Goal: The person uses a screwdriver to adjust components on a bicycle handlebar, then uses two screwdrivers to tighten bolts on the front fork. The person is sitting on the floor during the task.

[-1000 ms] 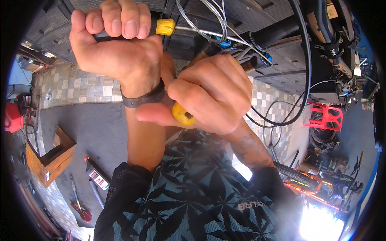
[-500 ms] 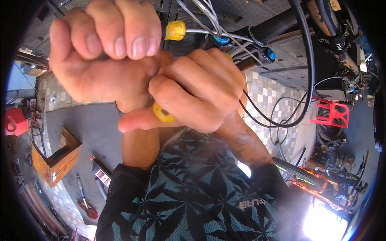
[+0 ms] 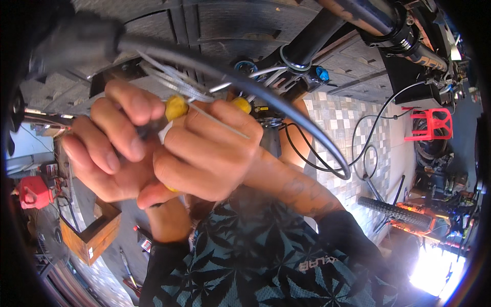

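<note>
My left hand is loosely curled round the dark handle of a screwdriver, whose yellow collar shows beside the fingertips. A silver shaft runs from there toward the bicycle frame; its tip is hard to make out. Against the left hand, my right hand is closed round a second yellow-handled tool; the fingers cover most of it, so its kind is hidden. Thin grey cables hang over the hands. A blue-capped bike part sits just beyond the right hand.
A thick black hose arcs across in front of the frame. Dark drawers stand behind. On the left are a wooden box and a red container; on the right, a red plastic stool and a bike tyre.
Both hands now appear lower and further left. The left hand's fingers have loosened from a tight fist. The view has shifted, and the black hose now crosses the upper middle.
</note>
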A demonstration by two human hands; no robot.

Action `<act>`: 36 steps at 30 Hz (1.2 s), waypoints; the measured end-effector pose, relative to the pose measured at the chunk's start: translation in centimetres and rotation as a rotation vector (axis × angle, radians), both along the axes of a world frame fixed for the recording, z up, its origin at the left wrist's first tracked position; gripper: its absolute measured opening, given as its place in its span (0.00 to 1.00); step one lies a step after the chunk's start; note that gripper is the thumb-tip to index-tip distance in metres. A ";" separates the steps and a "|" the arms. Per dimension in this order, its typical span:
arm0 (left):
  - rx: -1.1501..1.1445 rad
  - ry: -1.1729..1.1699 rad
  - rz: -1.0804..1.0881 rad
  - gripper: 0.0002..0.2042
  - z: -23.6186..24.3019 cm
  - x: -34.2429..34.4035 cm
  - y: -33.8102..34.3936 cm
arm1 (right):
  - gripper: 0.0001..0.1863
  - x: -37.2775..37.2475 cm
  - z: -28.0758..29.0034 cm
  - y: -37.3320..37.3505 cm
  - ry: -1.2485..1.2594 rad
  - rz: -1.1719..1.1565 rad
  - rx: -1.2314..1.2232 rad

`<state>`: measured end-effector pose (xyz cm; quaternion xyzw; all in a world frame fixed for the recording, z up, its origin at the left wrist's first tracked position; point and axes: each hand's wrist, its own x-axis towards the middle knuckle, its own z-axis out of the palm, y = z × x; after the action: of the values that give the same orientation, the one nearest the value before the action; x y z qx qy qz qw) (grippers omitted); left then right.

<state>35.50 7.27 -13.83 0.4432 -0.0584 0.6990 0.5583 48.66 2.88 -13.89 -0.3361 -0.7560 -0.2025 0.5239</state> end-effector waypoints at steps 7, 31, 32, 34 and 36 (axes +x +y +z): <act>0.085 1.278 0.335 0.31 4.7 -6.6 -1.9 | 0.19 0.5 -1.1 -0.1 0.009 0.039 -0.032; 0.636 1.766 0.344 0.22 10.5 -2.3 3.1 | 0.21 2.7 -0.6 1.9 -0.023 0.062 -0.026; 0.547 1.805 0.293 0.21 10.5 -2.2 3.2 | 0.21 2.7 -0.6 2.2 -0.023 0.045 -0.007; 0.412 1.816 0.222 0.20 10.4 -1.9 3.4 | 0.21 2.6 -0.6 2.3 -0.025 -0.003 0.000; 0.367 1.801 0.184 0.18 10.4 -1.7 3.6 | 0.22 2.6 -0.7 2.2 -0.014 0.006 -0.052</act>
<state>33.83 10.87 -3.46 0.9041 0.3234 0.1118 0.2560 51.25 5.13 -14.58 -0.3460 -0.7657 -0.1832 0.5104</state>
